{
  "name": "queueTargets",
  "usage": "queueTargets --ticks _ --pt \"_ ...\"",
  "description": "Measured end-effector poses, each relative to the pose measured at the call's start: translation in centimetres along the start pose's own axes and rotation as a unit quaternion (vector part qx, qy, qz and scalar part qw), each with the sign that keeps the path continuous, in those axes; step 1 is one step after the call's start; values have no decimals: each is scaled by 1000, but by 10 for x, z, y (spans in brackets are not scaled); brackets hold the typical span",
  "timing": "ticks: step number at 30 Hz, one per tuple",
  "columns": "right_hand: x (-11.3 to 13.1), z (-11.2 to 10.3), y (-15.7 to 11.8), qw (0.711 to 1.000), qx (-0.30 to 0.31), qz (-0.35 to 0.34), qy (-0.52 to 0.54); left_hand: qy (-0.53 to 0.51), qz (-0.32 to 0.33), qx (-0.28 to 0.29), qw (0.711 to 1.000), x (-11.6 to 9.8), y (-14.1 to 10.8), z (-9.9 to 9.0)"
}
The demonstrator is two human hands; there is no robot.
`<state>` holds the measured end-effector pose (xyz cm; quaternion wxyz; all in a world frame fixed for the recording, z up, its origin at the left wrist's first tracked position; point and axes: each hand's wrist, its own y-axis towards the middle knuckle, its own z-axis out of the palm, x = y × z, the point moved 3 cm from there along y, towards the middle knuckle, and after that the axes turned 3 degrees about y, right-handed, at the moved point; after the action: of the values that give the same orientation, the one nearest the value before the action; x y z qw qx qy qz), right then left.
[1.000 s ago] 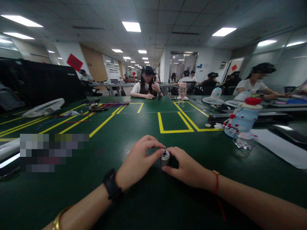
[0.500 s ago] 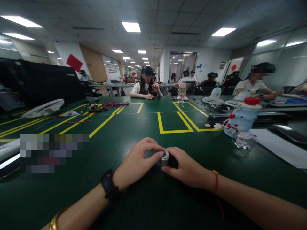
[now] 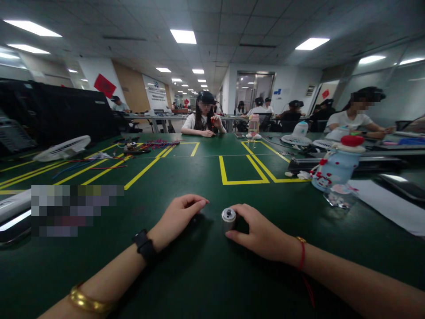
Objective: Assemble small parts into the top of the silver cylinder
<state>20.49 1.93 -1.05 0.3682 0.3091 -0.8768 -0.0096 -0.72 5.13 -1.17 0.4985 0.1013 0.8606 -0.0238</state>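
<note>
A small silver motor (image 3: 228, 221), a metal cylinder with a dark shaft at the centre of its top, stands upright on the green table (image 3: 186, 274). My right hand (image 3: 259, 230) grips it from the right, thumb low at the front and index finger behind. To the left of the motor, apart from it, my left hand (image 3: 181, 219) hovers low over the table. Its thumb and index fingertips are pressed together; whatever may be between them is hidden.
At the right stand a blue bottle with a red top (image 3: 341, 164), a small clear packet (image 3: 338, 197) and white paper (image 3: 388, 206). Wires (image 3: 159, 146) and a white fan (image 3: 63, 148) lie at the left. A person (image 3: 204, 117) sits opposite, holding a red tool.
My left hand has come off the top of the motor and moved left, leaving the shaft uncovered. My right hand keeps its hold on the motor in nearly the same place.
</note>
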Motion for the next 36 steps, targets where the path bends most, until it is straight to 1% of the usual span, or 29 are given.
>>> queueTargets --ticks 5,18,25,31,33,36 --pt "0 0 -1 1000 -1 -4 0 -8 2 10 1000 3 -1 2" --pt "0 0 0 1000 0 -1 -2 4 17 25 1000 1 -1 3" --pt "-2 0 1 1000 -6 -6 -8 42 29 41 998 -4 -4 4" --pt "-2 1 0 1000 -5 -11 -9 95 89 69 989 -17 -8 8" --pt "-3 1 1 1000 -5 -13 -8 116 109 70 985 -24 -10 9" --pt "-3 1 1 1000 -6 -16 -8 120 134 64 982 -35 -15 11"
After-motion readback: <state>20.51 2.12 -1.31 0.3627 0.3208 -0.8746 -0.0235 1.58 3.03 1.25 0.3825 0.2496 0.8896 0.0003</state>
